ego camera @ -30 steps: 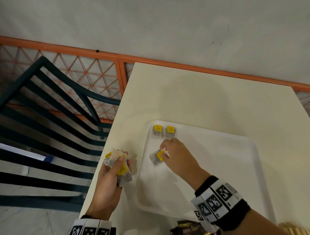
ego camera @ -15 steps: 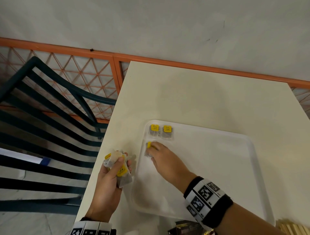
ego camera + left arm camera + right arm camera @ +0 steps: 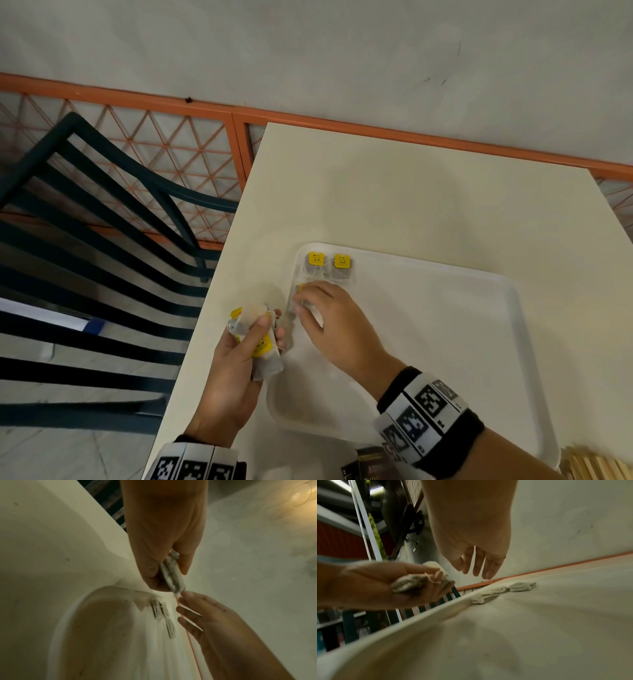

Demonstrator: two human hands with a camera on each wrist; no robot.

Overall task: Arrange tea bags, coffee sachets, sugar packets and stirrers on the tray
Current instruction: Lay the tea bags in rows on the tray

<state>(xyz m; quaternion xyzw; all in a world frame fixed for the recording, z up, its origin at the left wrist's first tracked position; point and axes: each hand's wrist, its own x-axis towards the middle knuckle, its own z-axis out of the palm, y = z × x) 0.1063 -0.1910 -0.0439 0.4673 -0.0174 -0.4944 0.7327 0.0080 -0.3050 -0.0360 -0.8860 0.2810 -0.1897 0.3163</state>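
Nearest the camera, the head view catches dark coffee sachets (image 3: 368, 464) and pale wooden stirrers (image 3: 597, 466) at the near edge of the table (image 3: 411, 192), stuff neither wrist cam sees. The left hand (image 3: 236, 373) is curled tight around a bunch of tea bags (image 3: 255, 337), soft grey paper pouches with square yellow tags, just left of the white tray (image 3: 479, 342). The right wrist view shows their string looped over a finger. The right hand (image 3: 335, 329) hangs over the tray's left side, fingers loose and spread, holding nothing. Farther back, three tea bags (image 3: 329, 269) lie flat in the tray's far-left corner; the tray is smooth plastic with rounded corners.
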